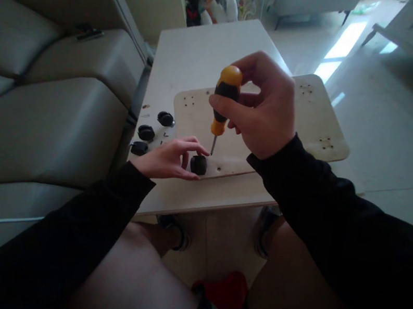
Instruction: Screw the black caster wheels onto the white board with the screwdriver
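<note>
A: How far along am I getting?

B: Still early, I'm judging. I'm holding one caster (198, 165) on the board (236, 151), at its near-left corner. Three spares (146, 133) are lying left of the board on the worktop (207, 57), with what look like screws (165, 135) beside them. The other three corners are showing only holes (186, 98), so those are probably still waiting.

A: Hands?

B: Right hand (269, 109) is gripping the screwdriver (227, 94) by its handle, above the board. Left hand (172, 158) is clamping the caster between thumb and fingers. They're working close, not touching each other.

A: Which way is the screwdriver pointing?

B: Tip down, handle up, long axis running nearly upright. The tip is ending just beside the caster; I can't tell if it's meeting a screw.

A: And the board?

B: Lying flat, long axis running left to right, right end overhanging the worktop.
</note>
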`<state>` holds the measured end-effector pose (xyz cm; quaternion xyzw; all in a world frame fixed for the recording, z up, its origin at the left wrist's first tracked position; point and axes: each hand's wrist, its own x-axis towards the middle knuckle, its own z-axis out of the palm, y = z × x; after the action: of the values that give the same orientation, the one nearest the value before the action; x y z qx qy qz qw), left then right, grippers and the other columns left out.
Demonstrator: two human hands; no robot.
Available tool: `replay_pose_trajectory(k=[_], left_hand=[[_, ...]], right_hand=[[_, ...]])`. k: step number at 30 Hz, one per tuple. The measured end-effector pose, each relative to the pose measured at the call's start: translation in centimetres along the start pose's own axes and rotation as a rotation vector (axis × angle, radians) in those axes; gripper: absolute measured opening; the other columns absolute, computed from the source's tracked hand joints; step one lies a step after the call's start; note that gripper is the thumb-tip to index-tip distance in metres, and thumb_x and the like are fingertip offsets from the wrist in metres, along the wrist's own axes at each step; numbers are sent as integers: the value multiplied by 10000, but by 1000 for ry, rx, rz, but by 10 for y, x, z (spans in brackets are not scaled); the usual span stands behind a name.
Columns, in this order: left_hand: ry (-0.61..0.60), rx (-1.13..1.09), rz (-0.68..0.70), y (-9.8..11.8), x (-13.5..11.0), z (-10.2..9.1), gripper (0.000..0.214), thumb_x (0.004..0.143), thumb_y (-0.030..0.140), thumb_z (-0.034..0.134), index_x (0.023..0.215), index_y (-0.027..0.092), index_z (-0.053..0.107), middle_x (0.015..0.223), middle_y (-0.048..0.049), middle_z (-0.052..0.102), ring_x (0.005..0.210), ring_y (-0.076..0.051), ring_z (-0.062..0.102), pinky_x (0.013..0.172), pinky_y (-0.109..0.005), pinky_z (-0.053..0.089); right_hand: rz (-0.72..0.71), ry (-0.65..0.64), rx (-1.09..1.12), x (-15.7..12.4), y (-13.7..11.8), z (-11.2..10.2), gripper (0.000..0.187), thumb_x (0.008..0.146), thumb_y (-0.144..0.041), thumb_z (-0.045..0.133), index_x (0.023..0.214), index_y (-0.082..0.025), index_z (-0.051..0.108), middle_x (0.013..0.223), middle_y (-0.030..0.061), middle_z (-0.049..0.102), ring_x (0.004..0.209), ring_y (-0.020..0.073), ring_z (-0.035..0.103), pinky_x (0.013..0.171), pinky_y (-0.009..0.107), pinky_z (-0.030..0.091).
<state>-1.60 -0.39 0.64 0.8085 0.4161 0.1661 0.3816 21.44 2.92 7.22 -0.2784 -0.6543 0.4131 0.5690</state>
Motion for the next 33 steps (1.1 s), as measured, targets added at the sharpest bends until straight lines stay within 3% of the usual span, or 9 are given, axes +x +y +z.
replay_pose_trajectory(k=[8, 15, 23, 28, 33], left_hand=[[5, 77, 40, -3, 0, -2, 502, 777, 326, 873, 1237, 215, 705, 1147, -59, 604, 676, -86, 625, 595, -236, 577], [-7, 28, 17, -9, -6, -13, 506, 768, 289, 871, 1248, 254, 715, 1177, -57, 606, 664, -78, 649, 611, -241, 611], [-24, 69, 26, 0, -12, -24, 291, 829, 259, 802, 1117, 215, 798, 1143, -77, 633, 647, -68, 640, 560, -206, 580], [-12, 52, 6, 2, -11, -22, 367, 778, 319, 869, 1121, 212, 789, 1133, -78, 641, 644, -77, 644, 525, -203, 564], [28, 57, 13, -2, -7, -15, 355, 764, 357, 891, 1060, 207, 767, 1081, -61, 645, 629, -81, 640, 551, -229, 590]], right_hand=[[22, -18, -38, -1, -2, -1, 302, 734, -350, 852, 885, -286, 599, 953, -19, 647, 617, 124, 581, 422, 292, 446], [0, 15, -42, -1, -3, 2, 356, 715, -424, 865, 894, -270, 598, 951, -17, 655, 680, 121, 595, 456, 274, 468], [-47, 2, 11, 0, 1, 3, 278, 724, -270, 841, 881, -276, 612, 915, -33, 640, 716, 123, 600, 479, 267, 455], [12, -30, 13, 0, 0, 4, 398, 680, -405, 910, 883, -276, 594, 920, -28, 625, 705, 131, 598, 485, 276, 471], [30, -46, -15, -2, -4, 7, 373, 713, -399, 878, 898, -266, 583, 936, -15, 625, 668, 114, 595, 430, 249, 440]])
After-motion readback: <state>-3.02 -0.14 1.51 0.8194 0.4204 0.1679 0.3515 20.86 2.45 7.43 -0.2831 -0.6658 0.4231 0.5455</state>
